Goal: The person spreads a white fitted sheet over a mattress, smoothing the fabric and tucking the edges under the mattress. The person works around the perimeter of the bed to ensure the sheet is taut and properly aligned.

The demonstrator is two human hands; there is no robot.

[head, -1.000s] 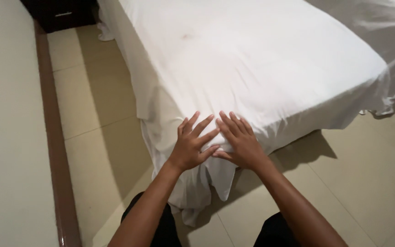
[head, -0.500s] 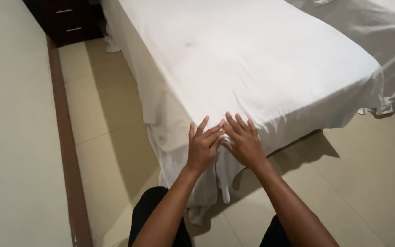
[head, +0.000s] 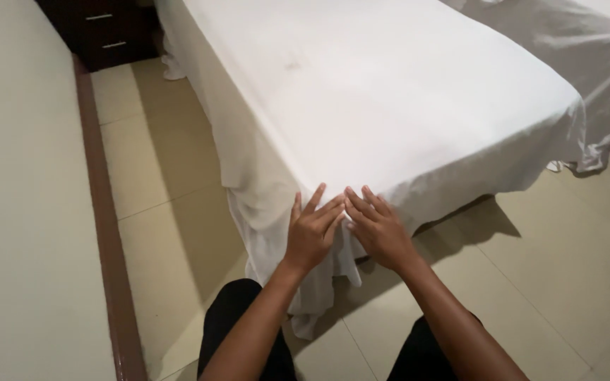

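Observation:
A bed draped in a white sheet [head: 390, 106] fills the upper middle of the head view. Both hands lie flat against the sheet at the bed's near corner, side by side with fingertips almost touching. My left hand [head: 312, 229] has its fingers spread and pointing up. My right hand [head: 379, 226] has its fingers spread and angled up to the left. Neither hand grips the cloth. The sheet hangs in loose folds [head: 305, 296] below the corner, down to the floor.
A pale wall with a brown skirting board [head: 107, 233] runs along the left. A dark drawer unit [head: 107, 32] stands at the far end of the tiled aisle [head: 164, 197]. A second sheet-covered bed [head: 587, 63] is at the upper right. My dark-trousered knees [head: 241, 331] are at the bottom.
Both hands stay pressed on the sheet at the bed corner. The view has shifted slightly, with the bed and hands lower and more to the right in frame.

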